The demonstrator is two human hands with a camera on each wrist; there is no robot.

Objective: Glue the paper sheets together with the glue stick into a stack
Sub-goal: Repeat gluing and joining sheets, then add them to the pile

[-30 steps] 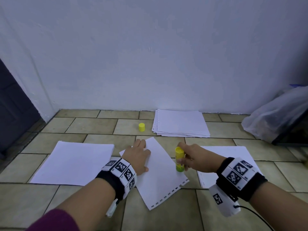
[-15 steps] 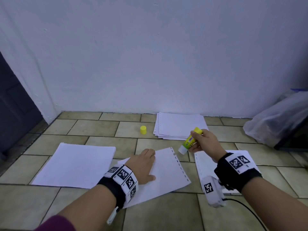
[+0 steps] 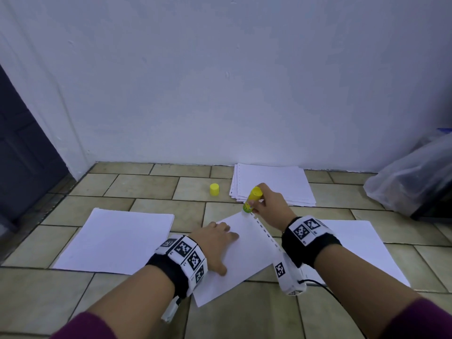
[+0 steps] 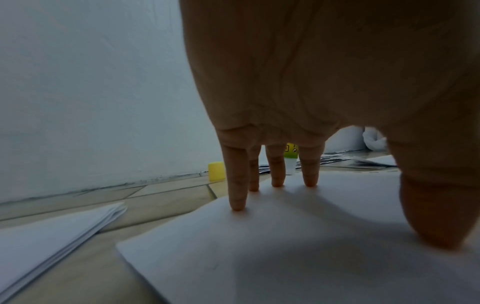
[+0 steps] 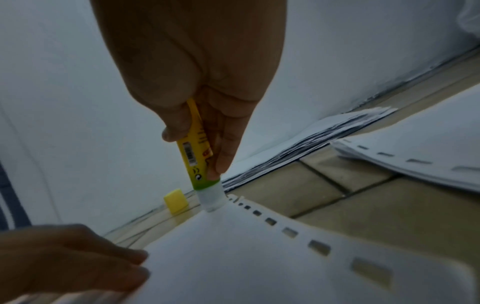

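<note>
1. Centrally, a single white sheet (image 3: 244, 253) lay skewed on the tiled floor (image 3: 146, 189), its right edge punched with a row of rectangular holes.
2. The left hand (image 3: 215, 243) pressed flat on that sheet with straight, spread fingers (image 4: 237, 185) and the thumb down, holding nothing.
3. The right hand (image 3: 269, 204) clamped the glue stick (image 3: 252, 200) between thumb and fingers, tube nearly upright, its pale tip touching the sheet's far corner just beside the first punched hole.
4. The stick's body was smooth yellow plastic with a green band and a barcode label; its exposed glue end looked translucent white.
5. A small yellow cap (image 3: 214, 190) stood on a tile beyond the sheet, apart from both hands and just left of the far pile.
6. The far pile of paper (image 3: 271, 184) sat against the white wall (image 3: 220, 81), its edges loosely fanned.
7. A neater, thin stack (image 3: 115, 241) lay to the left, near the central sheet's left edge, with bare tile on its other sides.
8. More punched paper (image 3: 354, 245) lay on the right, partly under the right wrist.
9. A crumpled clear plastic bag (image 3: 411, 179) filled the far right corner.
10. Tiles were beige, rectangular, glossy, with dark grout lines.
</note>
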